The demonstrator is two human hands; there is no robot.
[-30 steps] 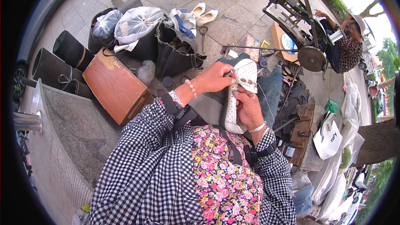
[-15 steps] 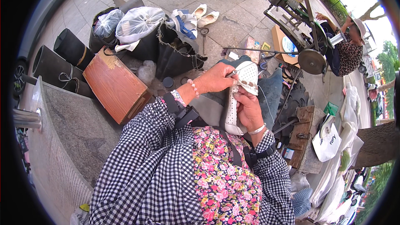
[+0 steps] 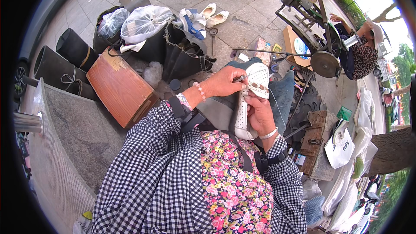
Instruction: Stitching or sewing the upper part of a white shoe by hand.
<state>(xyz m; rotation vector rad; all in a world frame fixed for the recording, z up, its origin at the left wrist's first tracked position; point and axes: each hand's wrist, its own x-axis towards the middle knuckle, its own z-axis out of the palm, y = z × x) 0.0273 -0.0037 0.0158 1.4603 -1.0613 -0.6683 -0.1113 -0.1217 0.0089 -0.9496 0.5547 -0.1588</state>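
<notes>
Holding a white shoe (image 3: pixel 250 99) upright over our lap, we have our right hand (image 3: pixel 260 115) wrapped around its side, fingers closed on the perforated upper. Our left hand (image 3: pixel 223 82) is pinched tight on a thin metal tool (image 3: pixel 241 77), whose tip lies against the toe end of the shoe. The shoe stands between the two hands, its toe pointing away from us and its heel down near our flowered apron (image 3: pixel 234 182). A pink bead bracelet (image 3: pixel 199 91) circles our left wrist and a silver bangle (image 3: pixel 268 134) our right.

To our left a brown wooden box (image 3: pixel 117 87) sits on the pavement, touching the edge of a grey stone ledge (image 3: pixel 69 134). Beyond it we see dark rolled mats (image 3: pixel 65 56) and black bags topped with clear plastic sacks (image 3: pixel 145 19). A pair of cream flat shoes (image 3: pixel 214 14) lies farther out on the paving stones. On our right stands a dark metal sewing machine with a hand wheel (image 3: pixel 325 63), and behind it another person (image 3: pixel 364 52) in a patterned top is bent forward. A white bag (image 3: pixel 340 147) lies near a small wooden stand (image 3: pixel 314 141) at our right side.
</notes>
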